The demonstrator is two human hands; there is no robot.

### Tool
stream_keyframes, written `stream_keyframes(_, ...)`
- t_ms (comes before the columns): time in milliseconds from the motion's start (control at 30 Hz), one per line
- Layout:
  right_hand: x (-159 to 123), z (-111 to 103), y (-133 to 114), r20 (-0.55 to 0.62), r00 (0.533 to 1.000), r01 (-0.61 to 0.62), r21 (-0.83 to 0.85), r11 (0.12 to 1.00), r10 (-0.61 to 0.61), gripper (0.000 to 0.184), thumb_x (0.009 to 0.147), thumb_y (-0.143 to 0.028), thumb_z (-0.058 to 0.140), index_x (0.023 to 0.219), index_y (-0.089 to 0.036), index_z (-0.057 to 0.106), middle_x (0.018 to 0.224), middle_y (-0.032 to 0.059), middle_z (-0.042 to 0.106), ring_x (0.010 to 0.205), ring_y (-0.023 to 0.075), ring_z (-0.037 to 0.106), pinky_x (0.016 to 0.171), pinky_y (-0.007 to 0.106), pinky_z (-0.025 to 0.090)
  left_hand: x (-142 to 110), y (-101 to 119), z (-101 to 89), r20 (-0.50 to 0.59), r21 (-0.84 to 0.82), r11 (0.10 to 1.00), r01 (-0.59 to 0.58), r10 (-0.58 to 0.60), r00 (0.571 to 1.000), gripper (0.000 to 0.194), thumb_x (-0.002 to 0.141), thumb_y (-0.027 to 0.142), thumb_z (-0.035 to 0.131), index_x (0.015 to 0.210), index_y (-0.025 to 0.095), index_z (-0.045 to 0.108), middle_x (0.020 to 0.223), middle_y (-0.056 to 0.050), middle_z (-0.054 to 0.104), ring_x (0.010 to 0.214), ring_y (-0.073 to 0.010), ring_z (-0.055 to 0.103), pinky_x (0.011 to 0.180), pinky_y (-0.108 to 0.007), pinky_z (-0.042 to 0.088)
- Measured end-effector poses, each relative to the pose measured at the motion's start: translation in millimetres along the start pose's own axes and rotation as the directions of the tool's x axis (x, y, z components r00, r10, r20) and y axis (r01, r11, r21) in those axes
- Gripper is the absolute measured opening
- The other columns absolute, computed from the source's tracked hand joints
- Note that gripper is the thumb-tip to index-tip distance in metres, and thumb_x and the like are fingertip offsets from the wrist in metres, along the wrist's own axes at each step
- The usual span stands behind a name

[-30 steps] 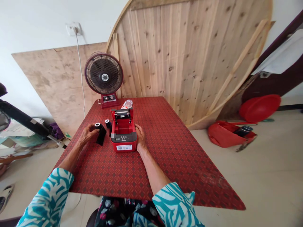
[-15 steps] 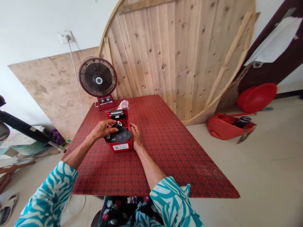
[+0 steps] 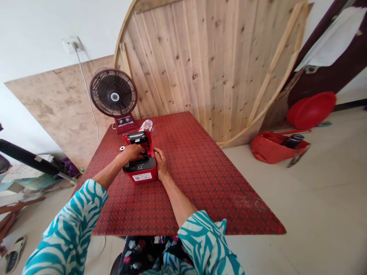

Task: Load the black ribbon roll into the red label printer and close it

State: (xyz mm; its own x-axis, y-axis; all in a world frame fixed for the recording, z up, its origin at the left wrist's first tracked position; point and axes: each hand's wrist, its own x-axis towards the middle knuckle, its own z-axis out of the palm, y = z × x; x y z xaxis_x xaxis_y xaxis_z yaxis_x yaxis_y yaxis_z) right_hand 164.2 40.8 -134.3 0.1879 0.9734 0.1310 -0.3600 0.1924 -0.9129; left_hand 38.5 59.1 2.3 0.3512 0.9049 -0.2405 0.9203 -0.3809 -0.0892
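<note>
A red and dark grey label printer (image 3: 145, 173) stands on the table with its lid raised. My left hand (image 3: 132, 152) reaches down into its open compartment, fingers closed around a roll of black ribbon (image 3: 145, 157), mostly hidden by the hand and the printer's walls. Against the printer's right side, my right hand (image 3: 161, 162) holds the body, its fingers along the wall. A second roll with a white core (image 3: 122, 148) shows just left of the printer, partly behind my left wrist. Behind the raised lid lies a clear plastic bottle (image 3: 147, 125).
A dark red fan (image 3: 114, 97) stands at the table's back left corner. The table (image 3: 206, 183) has a red patterned cover. Wooden boards (image 3: 212, 68) lean on the wall behind. On the floor at right are a red bag (image 3: 262, 147) and a red basin (image 3: 312, 110).
My left hand took the black ribbon roll from the table left of the printer, brought it over the printer, then lowered it into the compartment. My right hand has stayed on the printer's side.
</note>
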Motion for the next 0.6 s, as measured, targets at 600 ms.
stream_keyframes(600,1,-4,5,0.001,0.999,0.032,-0.010,0.999,-0.032,0.036,0.080,-0.045,0.053,0.106,-0.025,0.067,0.112,0.0021,0.069,0.112,0.0207,0.057,0.097,0.036,0.043,-82,-2,31.5,-0.580,-0.349,0.859,-0.374,0.116,0.806,0.023,0.086,0.027,0.057,0.101,0.019,0.072,0.096,-0.006,0.074,0.086,-0.0188,0.068,0.083,-0.031,0.051)
